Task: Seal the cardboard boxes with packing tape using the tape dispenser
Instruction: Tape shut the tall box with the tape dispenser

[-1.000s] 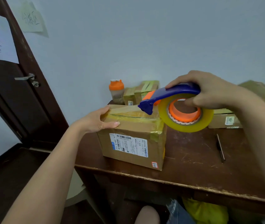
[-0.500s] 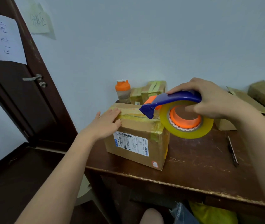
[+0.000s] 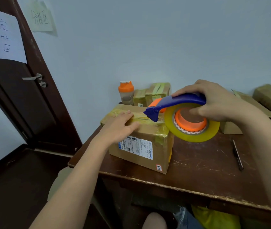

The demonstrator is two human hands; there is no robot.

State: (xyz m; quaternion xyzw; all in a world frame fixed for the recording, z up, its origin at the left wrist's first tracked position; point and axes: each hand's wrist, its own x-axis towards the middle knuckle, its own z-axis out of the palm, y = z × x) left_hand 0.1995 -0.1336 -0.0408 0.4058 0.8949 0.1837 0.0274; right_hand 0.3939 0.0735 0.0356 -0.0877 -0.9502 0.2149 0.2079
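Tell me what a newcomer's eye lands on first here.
The blue tape dispenser with its yellow roll, gripped by the right hand above the desk, at the right end of the cardboard box. The left hand lies flat on the box's taped top. Behind stands an orange-lidded bottle.

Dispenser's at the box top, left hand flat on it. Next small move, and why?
Probably draw the tape dispenser rightward along the top of the cardboard box, laying tape. Its blue nose sits at the box's top near the right end, the right hand grips the handle, and the left hand lies flat on the taped top, steadying it. Whether tape is already stuck there is unclear.
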